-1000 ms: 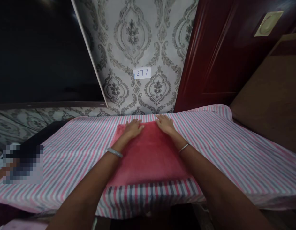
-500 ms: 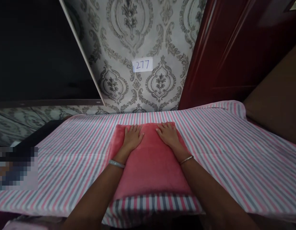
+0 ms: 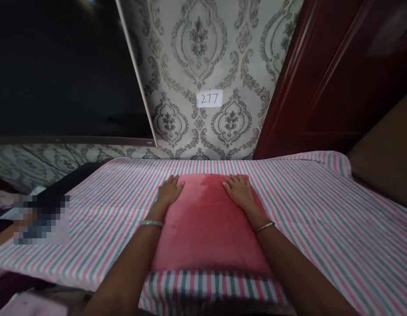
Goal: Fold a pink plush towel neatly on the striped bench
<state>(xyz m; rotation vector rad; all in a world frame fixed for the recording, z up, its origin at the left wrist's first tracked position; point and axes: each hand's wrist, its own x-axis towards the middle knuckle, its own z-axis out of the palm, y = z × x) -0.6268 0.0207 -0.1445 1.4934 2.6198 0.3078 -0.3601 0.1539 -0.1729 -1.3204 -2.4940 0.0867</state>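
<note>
A folded red towel [image 3: 208,224] lies flat on a table covered with a pink, grey and white striped cloth [image 3: 318,210]. My left hand [image 3: 168,193] rests palm down on the towel's far left corner, its fingers stretched out. At the far right corner my right hand [image 3: 239,191] lies flat with its fingers apart. Each wrist wears a thin metal bangle. Neither hand holds anything.
Behind the table is a patterned grey wallpaper wall with a paper label [image 3: 209,99] reading 277. A large dark screen [image 3: 58,74] hangs at the upper left. A dark red door [image 3: 331,79] stands at the right. A blurred patch sits at the left edge.
Both hands slid outward along the towel's far edge, from near its middle to its two far corners. The camera view shifted slightly.
</note>
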